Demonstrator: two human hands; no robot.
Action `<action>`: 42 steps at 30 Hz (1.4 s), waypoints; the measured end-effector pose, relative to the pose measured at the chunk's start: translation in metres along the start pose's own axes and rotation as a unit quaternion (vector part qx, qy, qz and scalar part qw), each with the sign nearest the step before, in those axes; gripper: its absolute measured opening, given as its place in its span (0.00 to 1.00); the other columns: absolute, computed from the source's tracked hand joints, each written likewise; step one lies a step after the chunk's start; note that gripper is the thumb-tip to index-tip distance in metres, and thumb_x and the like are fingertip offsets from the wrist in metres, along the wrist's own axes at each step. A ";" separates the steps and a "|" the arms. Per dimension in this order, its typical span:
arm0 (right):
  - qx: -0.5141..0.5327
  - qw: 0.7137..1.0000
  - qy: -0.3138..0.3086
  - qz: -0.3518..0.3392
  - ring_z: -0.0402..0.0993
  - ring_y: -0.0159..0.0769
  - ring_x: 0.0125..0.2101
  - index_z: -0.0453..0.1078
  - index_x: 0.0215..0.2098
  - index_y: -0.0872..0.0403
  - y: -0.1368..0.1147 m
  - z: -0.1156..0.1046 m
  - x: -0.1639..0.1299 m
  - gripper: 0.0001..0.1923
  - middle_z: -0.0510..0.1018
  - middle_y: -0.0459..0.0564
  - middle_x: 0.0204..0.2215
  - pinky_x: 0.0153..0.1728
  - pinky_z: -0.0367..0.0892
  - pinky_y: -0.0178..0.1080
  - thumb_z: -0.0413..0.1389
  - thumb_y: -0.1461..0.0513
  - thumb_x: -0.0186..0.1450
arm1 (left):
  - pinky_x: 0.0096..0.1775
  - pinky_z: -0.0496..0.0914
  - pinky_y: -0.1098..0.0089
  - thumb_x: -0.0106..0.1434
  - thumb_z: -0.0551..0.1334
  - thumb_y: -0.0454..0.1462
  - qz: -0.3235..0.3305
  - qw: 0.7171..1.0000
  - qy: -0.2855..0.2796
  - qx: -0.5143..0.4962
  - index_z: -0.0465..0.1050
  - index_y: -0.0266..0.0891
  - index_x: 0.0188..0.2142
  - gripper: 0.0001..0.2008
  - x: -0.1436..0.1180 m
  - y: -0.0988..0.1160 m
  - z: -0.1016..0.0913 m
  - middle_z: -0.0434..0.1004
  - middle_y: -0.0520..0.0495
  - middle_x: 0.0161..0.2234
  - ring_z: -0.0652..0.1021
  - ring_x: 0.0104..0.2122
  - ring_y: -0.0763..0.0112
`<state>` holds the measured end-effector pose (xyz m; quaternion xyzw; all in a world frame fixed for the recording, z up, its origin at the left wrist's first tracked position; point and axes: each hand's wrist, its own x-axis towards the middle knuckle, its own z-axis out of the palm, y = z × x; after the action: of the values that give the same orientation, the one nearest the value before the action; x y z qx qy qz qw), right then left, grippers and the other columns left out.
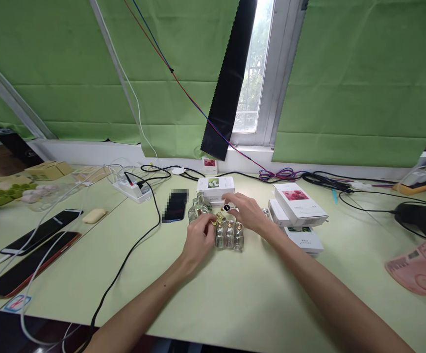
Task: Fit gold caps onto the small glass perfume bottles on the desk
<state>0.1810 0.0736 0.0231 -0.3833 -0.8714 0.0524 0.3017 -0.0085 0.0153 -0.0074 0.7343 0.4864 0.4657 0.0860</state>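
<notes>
Bottles (229, 236) stand between tabletop (235, 294) edges, near and far; right hand (248, 211) pinches a cap (227, 208); left hand (199, 234) curled, grip unclear.

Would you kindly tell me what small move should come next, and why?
Perhaps ease the small, round, dark, pale-rimmed piece toward the clear glass gold-necked bottles, since the right hand holds it near them while the left hand is beside them.
</notes>
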 end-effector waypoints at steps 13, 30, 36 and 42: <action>0.048 0.997 -0.035 -0.045 0.75 0.39 0.42 0.62 0.53 0.52 -0.018 -0.025 0.012 0.21 0.76 0.54 0.49 0.42 0.66 0.39 0.53 0.74 0.65 | 0.16 0.58 0.73 0.70 0.55 0.49 -0.209 0.938 -0.038 -0.273 0.73 0.38 0.43 0.17 0.016 0.020 -0.012 0.74 0.50 0.31 0.64 0.13 0.80; -0.087 0.992 -0.069 -0.064 0.73 0.37 0.38 0.64 0.49 0.50 -0.031 -0.080 0.027 0.19 0.78 0.49 0.40 0.35 0.57 0.34 0.52 0.75 0.65 | 0.12 0.47 0.78 0.64 0.57 0.35 -0.379 0.780 -0.115 -0.484 0.64 0.37 0.28 0.08 0.078 0.063 -0.008 0.72 0.51 0.22 0.59 0.09 0.85; -0.193 0.974 -0.094 -0.066 0.69 0.37 0.35 0.66 0.48 0.52 -0.039 -0.082 0.028 0.23 0.75 0.50 0.35 0.33 0.52 0.35 0.49 0.79 0.61 | 0.11 0.48 0.79 0.66 0.55 0.33 -0.414 0.755 -0.105 -0.497 0.63 0.36 0.26 0.11 0.080 0.066 -0.002 0.68 0.52 0.20 0.58 0.10 0.86; -0.185 0.977 -0.083 -0.065 0.70 0.38 0.36 0.67 0.48 0.52 -0.039 -0.079 0.027 0.22 0.76 0.50 0.34 0.34 0.53 0.36 0.49 0.78 0.62 | 0.11 0.47 0.81 0.70 0.53 0.33 -0.427 0.738 -0.108 -0.511 0.65 0.35 0.27 0.13 0.080 0.064 -0.002 0.63 0.55 0.18 0.55 0.10 0.87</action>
<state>0.1868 0.0539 0.1128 -0.3698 -0.9108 -0.0981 0.1552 0.0375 0.0454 0.0785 0.3406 0.4258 0.4765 0.6897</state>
